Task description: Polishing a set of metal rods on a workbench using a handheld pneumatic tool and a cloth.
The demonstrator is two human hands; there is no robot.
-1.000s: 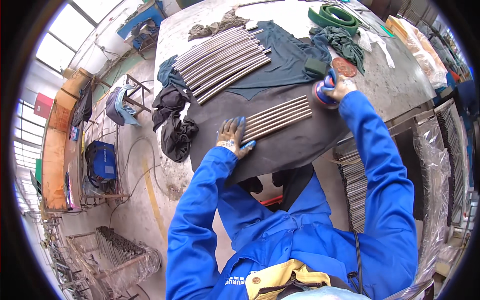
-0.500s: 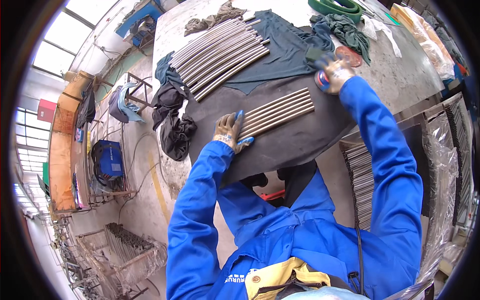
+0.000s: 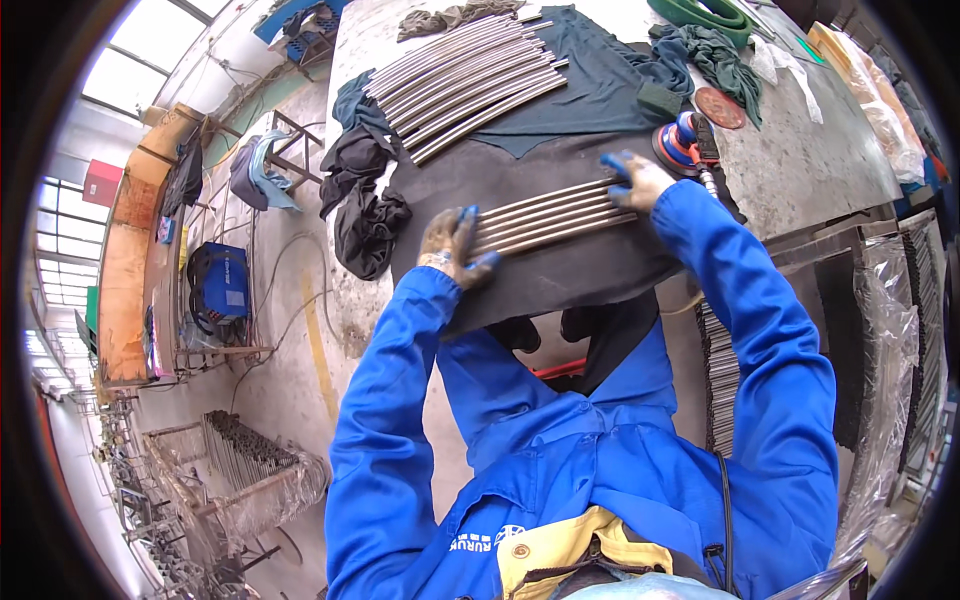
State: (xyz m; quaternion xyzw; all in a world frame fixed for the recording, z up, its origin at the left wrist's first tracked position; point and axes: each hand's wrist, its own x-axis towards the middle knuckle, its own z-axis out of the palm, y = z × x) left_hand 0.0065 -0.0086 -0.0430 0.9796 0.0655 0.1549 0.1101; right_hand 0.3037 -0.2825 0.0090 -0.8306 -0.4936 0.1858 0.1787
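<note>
Several bright metal rods (image 3: 550, 219) lie side by side in a row on a dark cloth (image 3: 570, 275) at the near edge of the table. My left hand (image 3: 450, 245), in a worn glove with blue fingertips, clasps their left ends between thumb and fingers. At the right ends, my gloved right hand (image 3: 643, 184) likewise spans the row, fingers at the far side and thumb at the near side. Just beyond my right hand, a red and blue disc sander (image 3: 680, 145) rests on the cloth, with nobody holding it.
A larger bundle of rods (image 3: 470, 80) lies on green cloth (image 3: 560, 110) farther back. Dark rags (image 3: 360, 190) lie at left; a green pad (image 3: 660, 100) and reddish disc (image 3: 721, 108) sit at back right. Stacked rods (image 3: 720, 375) stand below the table, right of my legs.
My right hand has let go of the sander and moved left and nearer to the rods' right ends. My left hand stays at the left ends. The whole view has shifted slightly.
</note>
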